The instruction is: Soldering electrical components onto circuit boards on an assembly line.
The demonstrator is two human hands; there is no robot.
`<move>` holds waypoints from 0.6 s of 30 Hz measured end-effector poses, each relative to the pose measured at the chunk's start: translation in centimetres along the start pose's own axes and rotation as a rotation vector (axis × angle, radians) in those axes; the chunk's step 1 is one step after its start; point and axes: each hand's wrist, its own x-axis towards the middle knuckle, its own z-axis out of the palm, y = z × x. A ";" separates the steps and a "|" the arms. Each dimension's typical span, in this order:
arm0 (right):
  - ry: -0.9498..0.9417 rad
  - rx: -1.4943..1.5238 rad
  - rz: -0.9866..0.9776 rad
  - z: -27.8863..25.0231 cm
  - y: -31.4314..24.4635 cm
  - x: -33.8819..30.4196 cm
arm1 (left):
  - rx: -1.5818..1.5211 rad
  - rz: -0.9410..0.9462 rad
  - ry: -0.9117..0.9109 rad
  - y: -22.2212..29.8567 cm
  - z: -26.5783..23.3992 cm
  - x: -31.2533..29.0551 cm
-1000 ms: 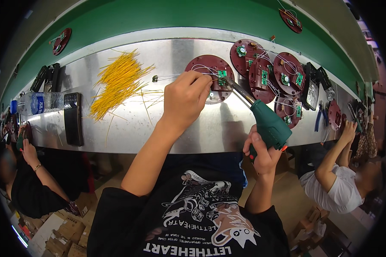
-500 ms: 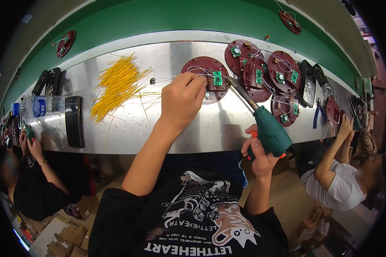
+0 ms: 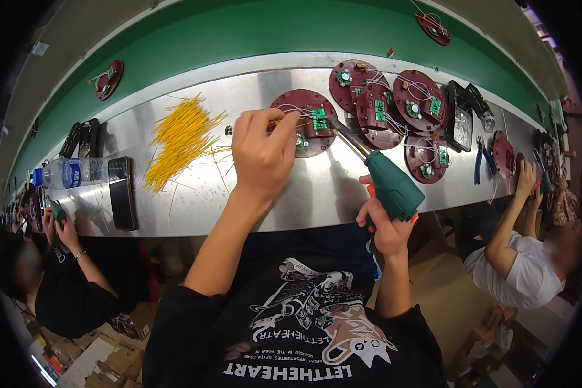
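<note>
Head view: left hand [image 3: 262, 149] pinching thin wire [image 3: 306, 123] at left of maroon disc [image 3: 299, 98] — right hand [image 3: 389, 229] wrapped round green soldering gun [image 3: 396, 186], tip near green circuit board [image 3: 319, 119].

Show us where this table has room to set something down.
Bare: table between left hand and soldering gun; far side, between yellow wires and the red disc by that hand. Crowded: right of the gun's tip, where other discs overlap.
</note>
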 end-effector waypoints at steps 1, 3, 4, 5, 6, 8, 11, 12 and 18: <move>0.006 0.005 0.000 0.0 0.3 -0.1 | -0.044 -0.022 -0.022 0.2 0.0 0.0; 0.015 0.014 0.002 0.0 0.8 -0.1 | -0.057 -0.010 -0.033 0.1 0.9 -0.3; 0.014 0.015 0.007 0.0 0.8 -0.1 | -0.069 0.001 -0.041 0.1 1.3 -0.4; 0.013 0.011 0.005 0.0 0.7 -0.1 | -0.081 0.012 -0.049 -0.1 1.6 -0.5; 0.010 0.006 0.004 0.1 0.6 -0.1 | -0.081 0.007 -0.053 -0.3 1.8 -0.6; 0.009 -0.001 0.014 0.1 0.4 -0.1 | -0.079 0.013 -0.041 -0.6 2.0 -0.8; 0.004 -0.034 -0.010 0.0 -0.1 0.2 | -0.080 0.006 -0.039 -0.8 2.6 -1.1; 0.002 -0.035 0.001 0.0 -0.2 0.2 | -0.078 0.006 -0.035 -0.9 2.7 -1.1; -0.024 -0.056 -0.010 -0.1 0.2 0.5 | -0.066 0.008 -0.035 -1.1 2.9 -1.1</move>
